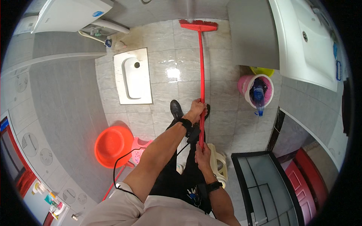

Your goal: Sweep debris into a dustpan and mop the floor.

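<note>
A long red-handled floor brush [201,67] stretches away from me, its wide red head [198,25] resting on the tiles at the base of the far wall. Further up the handle, my left hand [198,108] is wrapped around it. My right hand [203,154] grips the handle's near end, close to my body. Wet, shining tiles [172,72] lie between the brush and a white squat toilet [137,80] on the left.
An orange-red basin [113,147] and a pink stool [138,151] stand at left. On the right are a pink bin [245,84] holding a blue plastic bottle [258,97], a washbasin [302,56] and a glass-panelled door [265,183]. A cream plastic stool [223,166] stands beside my right arm.
</note>
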